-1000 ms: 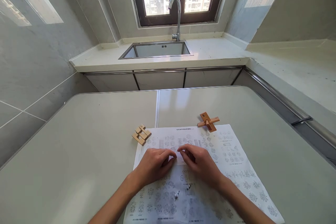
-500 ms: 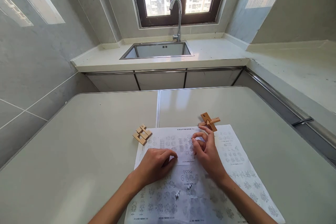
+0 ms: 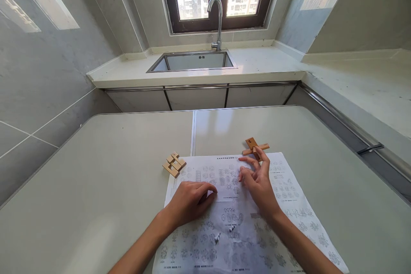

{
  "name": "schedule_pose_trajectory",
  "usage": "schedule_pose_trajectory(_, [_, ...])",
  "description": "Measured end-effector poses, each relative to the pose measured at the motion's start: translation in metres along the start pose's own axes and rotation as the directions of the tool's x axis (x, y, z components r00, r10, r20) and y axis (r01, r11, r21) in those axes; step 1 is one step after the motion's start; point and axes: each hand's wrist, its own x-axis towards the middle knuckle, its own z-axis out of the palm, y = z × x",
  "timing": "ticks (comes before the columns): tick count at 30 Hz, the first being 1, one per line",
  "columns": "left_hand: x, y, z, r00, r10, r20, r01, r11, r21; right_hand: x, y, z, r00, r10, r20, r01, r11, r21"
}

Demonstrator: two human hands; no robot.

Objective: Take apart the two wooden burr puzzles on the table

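Right hand open, empty, fingertips just short of the cross-shaped wooden puzzle at the instruction sheet's far edge. Left hand loosely curled, pinning sheet to bench. Best pinched by the crossbar's ends.

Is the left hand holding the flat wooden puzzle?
No, the left hand rests on the paper sheet; the flat wooden puzzle lies apart.

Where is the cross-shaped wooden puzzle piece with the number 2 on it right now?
In the head view the numbered wooden cross sits on the table at the printed sheet's far edge, right of centre, just beyond the right hand's fingertips.
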Motion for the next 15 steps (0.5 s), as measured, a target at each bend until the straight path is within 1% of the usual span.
schedule_pose_trajectory(6, [0.0002,0.0018,-0.0005,1.0,-0.015,0.002,0.015,1.0,0.006,0.0035,-0.0003,-0.0025,0.998,0.046,-0.045,-0.044,0.998,0.04])
schedule_pose_trajectory(12, [0.0004,0.0016,-0.0001,1.0,-0.017,0.011,0.017,1.0,0.004,0.0024,-0.0065,-0.0031,0.995,0.087,-0.045,-0.086,0.996,0.031])
schedule_pose_trajectory(15, [0.0003,0.0016,-0.0003,1.0,-0.017,0.008,0.017,1.0,0.003,0.0022,-0.0077,-0.0027,0.995,0.086,-0.042,-0.084,0.996,0.04])
